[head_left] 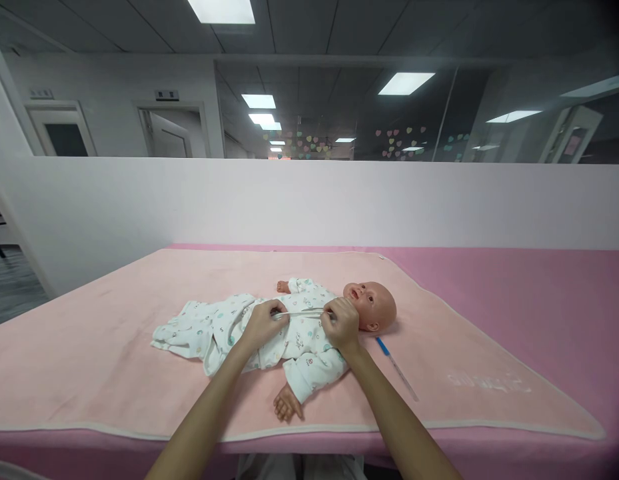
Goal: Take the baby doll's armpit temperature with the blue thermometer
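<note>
My left hand (264,324) and right hand (341,324) pinch white cord (304,312) (above the clothed baby doll (303,339)), which a loosened grip could drop.

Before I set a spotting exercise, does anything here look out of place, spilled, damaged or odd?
Nothing stands out. The doll lies on its back on the pink blanket, with no visible spill or damage. The left hand and right hand hold a white strip over its chest; a blue-tipped stick lies by its head.
</note>
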The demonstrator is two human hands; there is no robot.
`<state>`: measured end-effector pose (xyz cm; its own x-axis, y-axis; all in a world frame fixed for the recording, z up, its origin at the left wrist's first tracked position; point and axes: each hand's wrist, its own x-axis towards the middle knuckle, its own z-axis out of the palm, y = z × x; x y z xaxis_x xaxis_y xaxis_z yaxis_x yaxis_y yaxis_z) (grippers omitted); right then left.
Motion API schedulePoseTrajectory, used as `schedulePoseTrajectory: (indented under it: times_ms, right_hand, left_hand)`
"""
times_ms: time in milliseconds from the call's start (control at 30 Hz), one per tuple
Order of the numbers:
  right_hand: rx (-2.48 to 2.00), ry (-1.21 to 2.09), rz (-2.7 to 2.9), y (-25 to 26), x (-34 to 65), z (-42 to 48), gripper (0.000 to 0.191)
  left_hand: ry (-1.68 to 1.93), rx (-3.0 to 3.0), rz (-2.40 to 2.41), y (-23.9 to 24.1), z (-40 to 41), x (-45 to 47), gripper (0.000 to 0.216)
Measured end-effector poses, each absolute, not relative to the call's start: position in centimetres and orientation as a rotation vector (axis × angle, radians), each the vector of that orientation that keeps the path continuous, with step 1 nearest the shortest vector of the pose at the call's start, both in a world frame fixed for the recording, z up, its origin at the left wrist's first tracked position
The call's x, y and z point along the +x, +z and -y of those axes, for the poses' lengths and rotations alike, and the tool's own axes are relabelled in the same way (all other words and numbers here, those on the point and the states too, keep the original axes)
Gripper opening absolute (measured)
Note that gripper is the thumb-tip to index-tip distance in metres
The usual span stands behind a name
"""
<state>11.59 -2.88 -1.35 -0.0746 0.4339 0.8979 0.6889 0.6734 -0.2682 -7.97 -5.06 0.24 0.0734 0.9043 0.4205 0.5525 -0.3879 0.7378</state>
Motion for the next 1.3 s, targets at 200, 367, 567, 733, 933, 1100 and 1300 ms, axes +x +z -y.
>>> schedulePoseTrajectory:
  times_ms: [200, 367, 567, 733, 933, 1100, 1300]
  right_hand:
    - [-1.053, -0.182, 1.674, -1.0, 11.3, 2.8, 0.016]
    - [-1.011, -0.161, 1.645, -1.0, 11.3, 2.7, 0.017]
    - [-1.041, -0.206, 1.623, -1.3, 11.3, 2.7, 0.018]
    - [-1.044, -0.244, 1.616, -0.5, 11.2, 2.9, 0.019]
    - [-1.137, -0.285, 1.288, 0.0, 15.8, 8.1, 0.019]
    - [-1.646, -0.512, 1.344, -4.2, 21.0, 13.7, 0.017]
    - [-1.824, -0.536, 1.613, -6.4, 22.9, 15.2, 0.011]
  left_hand:
    - [1.479, 1.847, -1.407, 1.3, 5.1, -7.1, 0.018]
    - [1.866, 1.823, -1.398, 4.0, 4.1, -3.3, 0.019]
    - [1.377, 2.259, -1.443, 2.7, 0.9, 0.6, 0.022]
    - [1.088, 2.376, -1.407, 0.3, 0.8, 0.5, 0.022]
    - [1.093, 2.286, -1.344, 0.2, 1.4, -0.1, 0.031]
    - [1.15, 2.105, -1.281, 0.0, 1.1, -0.2, 0.025]
    - [1.339, 1.72, -1.104, 0.3, 1.0, -0.6, 0.031]
